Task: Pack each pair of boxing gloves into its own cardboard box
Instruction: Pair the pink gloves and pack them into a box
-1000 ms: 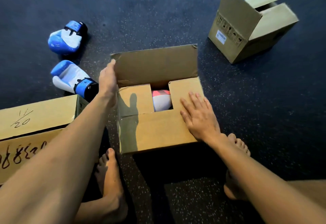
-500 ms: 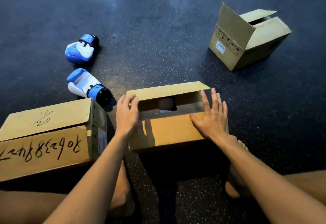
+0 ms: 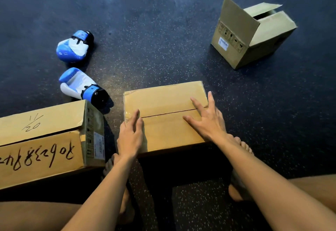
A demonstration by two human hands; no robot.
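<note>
Pressed flat, fingers straight, gripping nothing: left hand point(image 3: 130, 136) on near-left corner of closed box point(image 3: 163, 99), right hand point(image 3: 207, 121) spread across its centre seam. Flaps now shut edge to edge; half a second ago far flap only half down, interior showing. Contents now hidden. Just left of closed box, marked carton point(image 3: 45, 139), handwritten numbers on top. Beyond closed box's far-left corner, near glove point(image 3: 80, 85) and far glove point(image 3: 72, 48), blue and white, loose on speckled floor point(image 3: 154, 39). Far right of closed box, open box point(image 3: 251, 36), one flap raised.

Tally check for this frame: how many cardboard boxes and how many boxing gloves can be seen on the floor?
Cardboard boxes: 3 (middle box, marked box, open box)
Blue-and-white boxing gloves: 2 (far glove, near glove)
Total: 5
</note>
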